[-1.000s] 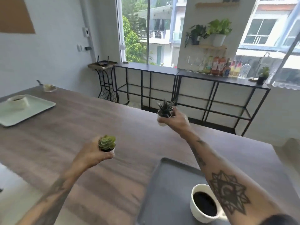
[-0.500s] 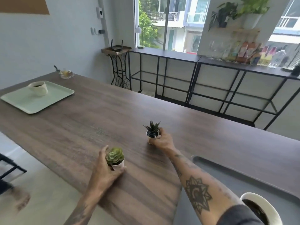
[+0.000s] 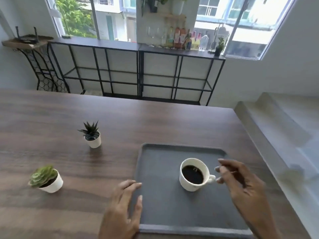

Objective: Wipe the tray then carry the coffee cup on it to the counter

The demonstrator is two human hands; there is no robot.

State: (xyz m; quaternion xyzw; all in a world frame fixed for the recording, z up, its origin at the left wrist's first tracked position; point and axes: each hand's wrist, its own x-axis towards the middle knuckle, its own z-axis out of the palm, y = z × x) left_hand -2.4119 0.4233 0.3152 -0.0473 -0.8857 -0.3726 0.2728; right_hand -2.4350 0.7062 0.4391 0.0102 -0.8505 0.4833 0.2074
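Standing upright, coffee cup (image 3: pixel 193 175) handle points right | right hand (image 3: pixel 241 183) open beside it | left hand (image 3: pixel 124 209) open at tray (image 3: pixel 160 207) edge

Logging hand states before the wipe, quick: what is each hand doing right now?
Left hand: open, empty, at the gray tray's left edge.
Right hand: open, holding nothing, fingers beside the coffee cup's handle.
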